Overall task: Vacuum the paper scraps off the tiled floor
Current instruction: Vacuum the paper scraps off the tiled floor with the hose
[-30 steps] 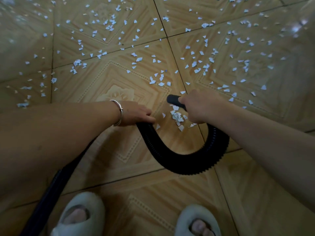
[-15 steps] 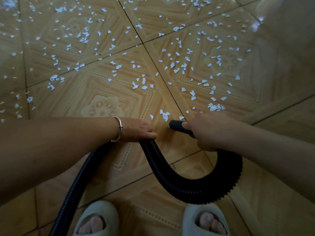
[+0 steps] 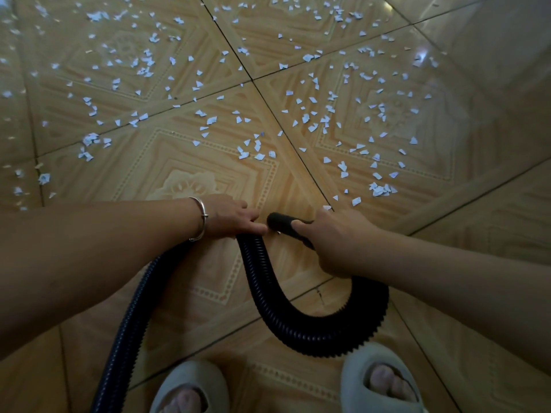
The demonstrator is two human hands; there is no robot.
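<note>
Both hands hold the vacuum: the left hand [image 3: 229, 216] grips the bendy ribbed hose [image 3: 298, 326], and the right hand [image 3: 343, 242] wraps the stiff nozzle [image 3: 281, 223] behind its mouth, likely the firmest steering point. Ahead on the floor [image 3: 208, 281] lie paper scraps [image 3: 379, 189], probably light and easily blown about.

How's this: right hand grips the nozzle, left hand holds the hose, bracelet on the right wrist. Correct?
No: the head view shows the bracelet on the left wrist. The right hand grips the nozzle; the left hand holds the hose.
</note>
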